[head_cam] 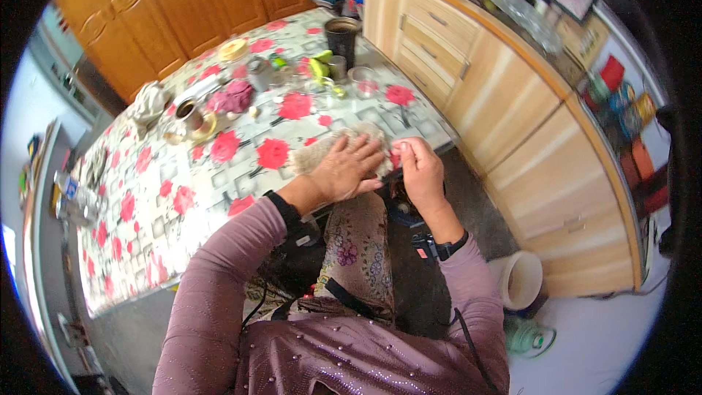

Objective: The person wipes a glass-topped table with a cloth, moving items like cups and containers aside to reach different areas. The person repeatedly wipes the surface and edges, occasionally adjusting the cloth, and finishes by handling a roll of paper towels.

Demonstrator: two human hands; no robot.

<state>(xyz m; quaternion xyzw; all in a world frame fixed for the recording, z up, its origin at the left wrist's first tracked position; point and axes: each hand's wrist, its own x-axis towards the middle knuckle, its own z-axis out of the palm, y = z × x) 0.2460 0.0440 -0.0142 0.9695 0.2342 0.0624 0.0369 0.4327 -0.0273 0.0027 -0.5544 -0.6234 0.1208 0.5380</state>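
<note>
My left hand (351, 167) lies flat, fingers a little apart, on a beige fluffy cloth (312, 158) at the near edge of the table. The cloth is spread on a floral tablecloth (247, 181) with red roses, and part of it is hidden beneath the palm. Just right of the cloth, past the table corner, my right hand (421, 167) is raised with its thumb against the curled index finger. Whether something thin is pinched there is too small to tell.
Across the table stand a dark tumbler (342, 41), a grey jar (259, 73), a purple cloth (233, 96), a metal cup (190, 115) and a whitish cloth (149, 103). A wooden cabinet (493, 93) flanks the right side. A white bucket (521, 280) and green jug (526, 336) stand on the floor.
</note>
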